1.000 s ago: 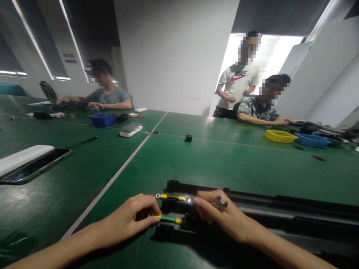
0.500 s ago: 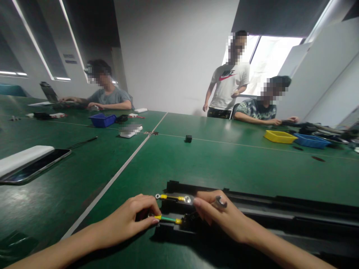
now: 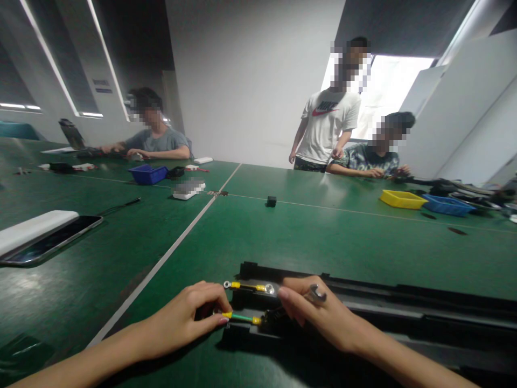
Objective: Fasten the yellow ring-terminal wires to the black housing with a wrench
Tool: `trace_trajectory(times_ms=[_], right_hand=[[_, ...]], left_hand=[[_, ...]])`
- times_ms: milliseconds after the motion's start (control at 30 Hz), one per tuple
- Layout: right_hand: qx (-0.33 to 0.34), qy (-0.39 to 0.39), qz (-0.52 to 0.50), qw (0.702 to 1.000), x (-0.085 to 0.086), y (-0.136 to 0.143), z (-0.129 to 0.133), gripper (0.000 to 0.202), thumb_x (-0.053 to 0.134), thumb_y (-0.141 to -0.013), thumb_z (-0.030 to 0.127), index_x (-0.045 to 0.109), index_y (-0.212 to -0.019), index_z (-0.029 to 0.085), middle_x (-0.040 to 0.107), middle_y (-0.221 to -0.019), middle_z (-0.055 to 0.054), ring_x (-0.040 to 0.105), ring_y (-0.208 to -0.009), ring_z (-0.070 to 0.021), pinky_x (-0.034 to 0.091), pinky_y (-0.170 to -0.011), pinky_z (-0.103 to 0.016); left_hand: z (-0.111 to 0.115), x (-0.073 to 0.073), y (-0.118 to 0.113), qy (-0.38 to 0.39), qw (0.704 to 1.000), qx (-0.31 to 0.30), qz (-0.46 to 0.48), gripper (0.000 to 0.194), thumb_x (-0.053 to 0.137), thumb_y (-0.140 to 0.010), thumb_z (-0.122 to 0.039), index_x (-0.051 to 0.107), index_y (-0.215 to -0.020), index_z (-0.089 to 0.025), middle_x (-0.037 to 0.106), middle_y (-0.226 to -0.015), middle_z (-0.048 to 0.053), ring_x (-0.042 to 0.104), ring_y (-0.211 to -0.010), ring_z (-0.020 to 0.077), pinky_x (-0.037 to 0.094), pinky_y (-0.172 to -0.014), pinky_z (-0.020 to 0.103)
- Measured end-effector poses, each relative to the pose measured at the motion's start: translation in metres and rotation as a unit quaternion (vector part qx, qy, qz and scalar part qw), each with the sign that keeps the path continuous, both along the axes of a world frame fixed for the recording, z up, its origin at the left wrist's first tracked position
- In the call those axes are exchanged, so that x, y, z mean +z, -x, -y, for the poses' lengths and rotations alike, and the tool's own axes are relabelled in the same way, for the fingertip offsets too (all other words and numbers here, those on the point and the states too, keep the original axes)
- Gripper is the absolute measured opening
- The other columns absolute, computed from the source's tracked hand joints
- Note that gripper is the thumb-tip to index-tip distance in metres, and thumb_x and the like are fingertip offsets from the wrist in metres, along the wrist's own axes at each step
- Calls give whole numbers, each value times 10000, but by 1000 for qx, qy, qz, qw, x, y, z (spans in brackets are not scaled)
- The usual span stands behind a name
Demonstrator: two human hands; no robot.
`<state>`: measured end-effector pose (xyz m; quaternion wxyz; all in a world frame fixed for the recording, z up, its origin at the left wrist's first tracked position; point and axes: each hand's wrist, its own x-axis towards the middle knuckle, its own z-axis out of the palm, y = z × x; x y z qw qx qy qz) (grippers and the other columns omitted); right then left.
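My left hand pinches the near yellow-sleeved end of a short green wire between thumb and forefinger. The wire's other yellow end runs to the black housing, where the joint is dark and partly hidden. In my right hand is a combination wrench; its open jaw sticks out above the fingers, and its other end appears to sit by a metal fastening. A second short cable with yellow sleeves lies just above, its ring terminal jutting left past the long black housing.
Ahead on the green table sits a small black block. A phone and a white case lie left. Blue and yellow bins stand farther off. Three people are across the table.
My hands, the wrench and the green wire look almost unmoved. Across the table, the standing person leans toward the seated person at right, whose hands have shifted.
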<state>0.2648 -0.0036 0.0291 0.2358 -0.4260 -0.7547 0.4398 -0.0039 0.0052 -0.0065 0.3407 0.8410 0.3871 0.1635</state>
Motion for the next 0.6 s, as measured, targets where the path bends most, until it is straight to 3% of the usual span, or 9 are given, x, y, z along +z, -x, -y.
trace_trajectory(times_ms=[600], right_hand=[[4, -2, 1, 1000, -2, -1, 0, 545, 387, -923, 596, 475, -608, 160, 421, -532, 33, 369, -496, -86, 287, -469, -198]], left_hand=[[1, 0, 0, -9, 1000, -1, 1, 97, 569, -913, -242, 629, -875, -175, 644, -859, 8, 569, -788, 170, 409, -717, 257]])
